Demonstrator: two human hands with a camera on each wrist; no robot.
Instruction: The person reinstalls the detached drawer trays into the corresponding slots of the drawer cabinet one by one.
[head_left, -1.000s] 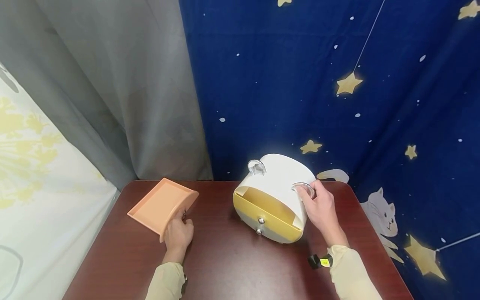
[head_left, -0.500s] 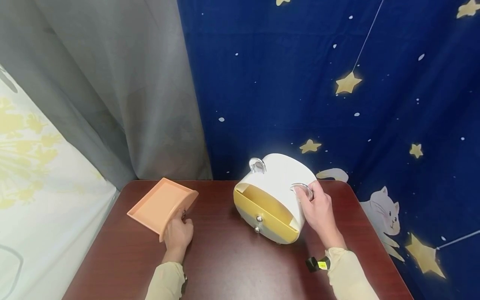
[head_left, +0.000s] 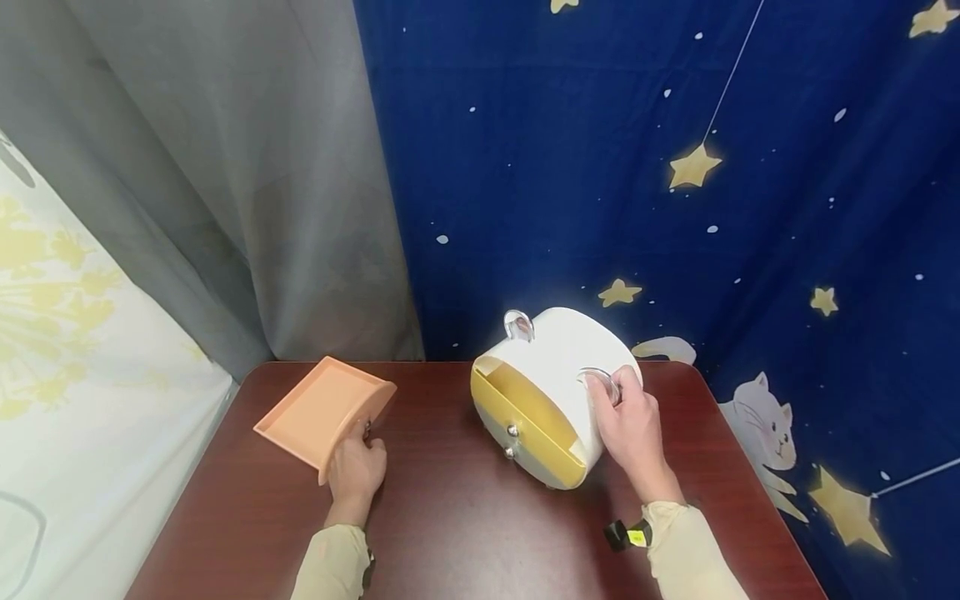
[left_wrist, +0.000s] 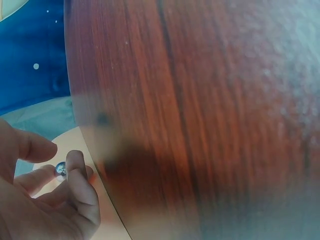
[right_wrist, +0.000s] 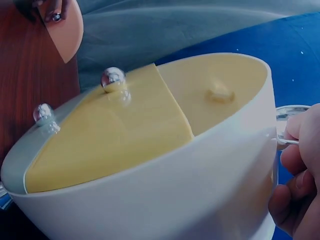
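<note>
My left hand (head_left: 356, 471) holds an orange drawer (head_left: 318, 408) by its small silver knob (left_wrist: 61, 170), its fingers curled about the knob in the left wrist view. The drawer rests on the left of the table with its curved front toward the hand. To the right, a white rounded storage box (head_left: 568, 354) stands angled, with two silver ear-shaped loops on top. My right hand (head_left: 632, 425) grips the nearer loop (right_wrist: 290, 117). A yellow drawer (head_left: 528, 412) and a grey drawer (right_wrist: 20, 145), each with a silver knob, fill the box's front; above the yellow one is an open slot.
The dark red wooden table (head_left: 450, 517) ends at a back edge just behind the box. A grey curtain (head_left: 337, 208) and a blue star-patterned curtain (head_left: 540, 167) hang behind it. A black wrist strap with a yellow label (head_left: 628, 534) sits on my right wrist.
My right hand has shifted slightly left and toward me, turning the white box so that its front faces more to the left. The left hand and orange drawer have stayed in place.
</note>
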